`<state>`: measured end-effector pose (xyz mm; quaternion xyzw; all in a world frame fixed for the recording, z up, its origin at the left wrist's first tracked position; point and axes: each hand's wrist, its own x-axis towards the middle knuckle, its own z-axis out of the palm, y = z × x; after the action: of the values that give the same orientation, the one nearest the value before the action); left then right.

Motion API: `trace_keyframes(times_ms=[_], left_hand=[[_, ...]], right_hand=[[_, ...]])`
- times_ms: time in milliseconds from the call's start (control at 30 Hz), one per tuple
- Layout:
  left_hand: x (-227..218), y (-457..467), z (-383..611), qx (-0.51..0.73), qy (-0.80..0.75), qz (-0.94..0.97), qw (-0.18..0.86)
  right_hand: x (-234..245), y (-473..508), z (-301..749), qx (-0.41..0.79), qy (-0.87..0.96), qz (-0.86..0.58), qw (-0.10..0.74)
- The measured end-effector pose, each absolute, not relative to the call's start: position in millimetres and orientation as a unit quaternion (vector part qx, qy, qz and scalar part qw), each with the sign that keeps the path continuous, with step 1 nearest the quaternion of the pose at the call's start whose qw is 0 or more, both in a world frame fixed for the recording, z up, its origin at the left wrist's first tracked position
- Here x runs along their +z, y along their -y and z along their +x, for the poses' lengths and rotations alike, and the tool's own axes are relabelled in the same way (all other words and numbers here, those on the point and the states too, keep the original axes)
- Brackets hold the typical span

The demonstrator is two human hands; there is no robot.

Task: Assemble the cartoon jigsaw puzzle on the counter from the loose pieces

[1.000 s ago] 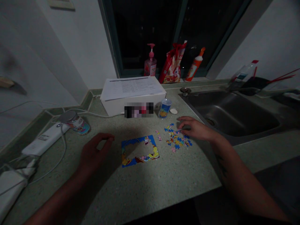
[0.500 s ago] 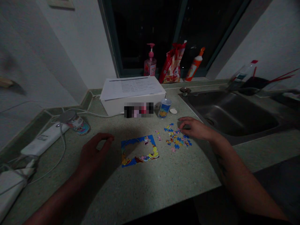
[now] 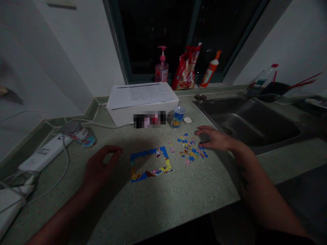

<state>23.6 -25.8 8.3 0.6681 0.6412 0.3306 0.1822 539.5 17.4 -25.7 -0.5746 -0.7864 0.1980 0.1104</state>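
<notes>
My left hand (image 3: 100,166) hovers left of the puzzle, its thumb and index finger closed into a pinch; whatever lies between the tips, if anything, is too small to make out. A partly joined jigsaw puzzle (image 3: 139,176) lies on the counter, a bordered frame with a hollow middle, blue and yellow with cartoon figures. To its right is a loose heap of small puzzle pieces (image 3: 193,153). Two pink pieces (image 3: 172,149) lie between heap and frame. Over the heap's right edge reaches my right hand (image 3: 214,139), thumb and fingers apart, with no piece visible in it.
Behind the pieces stand a blue printed can (image 3: 177,117) and its round lid (image 3: 187,120). A white box (image 3: 120,117) with a paper sheet is farther back. At left are a jar (image 3: 80,134), a power strip (image 3: 46,153) and cables. The sink (image 3: 255,119) is at right.
My right hand has drawn slightly right, away from the pieces, and its fingers have spread wider. My left hand keeps its pinch. The whole view has shifted a little.
</notes>
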Motion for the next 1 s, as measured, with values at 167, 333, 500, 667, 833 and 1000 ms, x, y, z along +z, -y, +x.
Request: trace_keyframes(times_ms=[167, 333, 500, 667, 833, 1000], left_hand=[[8.9, 25.9, 24.5, 0.33, -0.647, 0.663, 0.185], [8.2, 25.2, 23.1, 0.328, -0.648, 0.663, 0.185], [8.2, 26.2, 23.5, 0.333, -0.645, 0.663, 0.184], [9.2, 26.1, 23.3, 0.323, -0.653, 0.657, 0.195], [9.2, 24.6, 23.0, 0.319, -0.652, 0.662, 0.186], [7.4, 25.4, 23.0, 0.321, -0.658, 0.654, 0.191]], right_hand=[[-23.4, -15.4, 539.6, 0.216, 0.787, -0.572, 0.082], [-23.9, -15.4, 541.7, 0.214, 0.786, -0.572, 0.091], [-24.3, -16.7, 545.6, 0.209, 0.782, -0.579, 0.098], [-22.1, -14.2, 546.5, 0.217, 0.785, -0.574, 0.089], [-19.9, -10.7, 545.4, 0.226, 0.78, -0.58, 0.068], [-12.4, -9.5, 544.9, 0.225, 0.779, -0.58, 0.085]])
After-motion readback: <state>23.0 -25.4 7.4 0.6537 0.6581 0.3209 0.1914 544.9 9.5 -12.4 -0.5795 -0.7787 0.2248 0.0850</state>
